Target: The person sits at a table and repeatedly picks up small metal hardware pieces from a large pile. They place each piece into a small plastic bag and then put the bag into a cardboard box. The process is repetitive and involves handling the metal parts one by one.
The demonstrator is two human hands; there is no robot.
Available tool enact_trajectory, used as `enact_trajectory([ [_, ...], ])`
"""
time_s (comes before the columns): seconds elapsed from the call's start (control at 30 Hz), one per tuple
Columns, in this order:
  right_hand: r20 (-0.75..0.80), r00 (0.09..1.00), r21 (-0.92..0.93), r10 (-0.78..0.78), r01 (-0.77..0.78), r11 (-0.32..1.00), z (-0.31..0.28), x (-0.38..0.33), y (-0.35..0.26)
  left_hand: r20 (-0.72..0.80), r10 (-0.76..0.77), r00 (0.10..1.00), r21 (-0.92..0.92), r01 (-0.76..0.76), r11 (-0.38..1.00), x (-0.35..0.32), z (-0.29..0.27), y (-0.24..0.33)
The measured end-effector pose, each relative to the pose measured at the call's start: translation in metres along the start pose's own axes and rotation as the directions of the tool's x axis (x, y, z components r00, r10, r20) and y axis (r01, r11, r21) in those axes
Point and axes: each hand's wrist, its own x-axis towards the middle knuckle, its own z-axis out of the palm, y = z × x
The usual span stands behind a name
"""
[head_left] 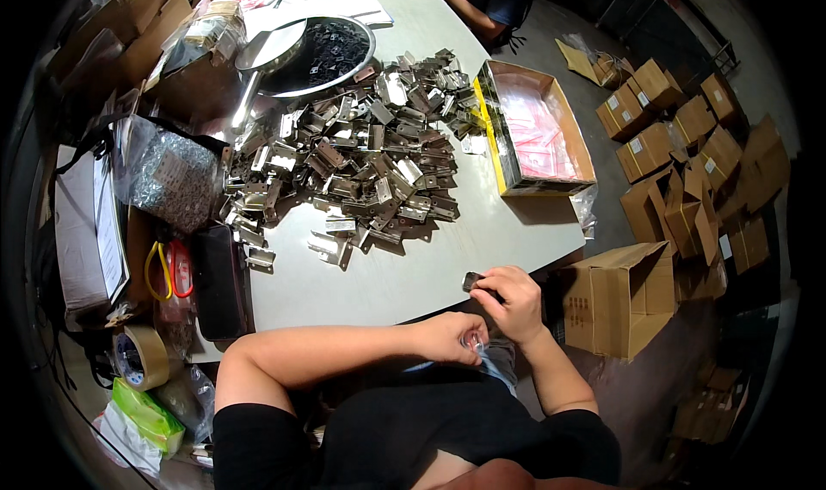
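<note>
Head view: left hand [452, 337] sits below the table [482, 232] near edge, fingers curled shut on a small clear bag [476, 344]. Right hand [514, 301] is just above it at the rim, fingertips pinched on a small metal bracket [471, 281]. Bare tabletop lies between the hands and the bracket pile [361, 159]. Right of the pile, an open tray [538, 129] reaches toward the table's right edge. A steel bowl [323, 51] stands behind the pile. An open carton [619, 292] sits just off the right corner.
</note>
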Motion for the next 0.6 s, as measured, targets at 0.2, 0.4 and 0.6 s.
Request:
enact_trajectory([
  [0.2,0.340,0.939,0.319,0.048,-0.163,0.934,-0.046,0.003,-0.009,-0.018,-0.037,0.999,-0.604,0.019,0.797,0.004,-0.002,-0.008],
  [0.4,0.539,0.833,0.392,-0.127,-0.114,0.913,-0.063,0.017,-0.018,-0.011,0.025,1.000,-0.727,-0.025,0.686,0.005,-0.001,-0.003],
  [0.6,0.706,0.662,0.523,-0.252,-0.248,0.815,-0.055,0.063,-0.007,-0.114,0.007,0.993,-0.690,-0.084,0.719,-0.003,0.002,0.008],
])
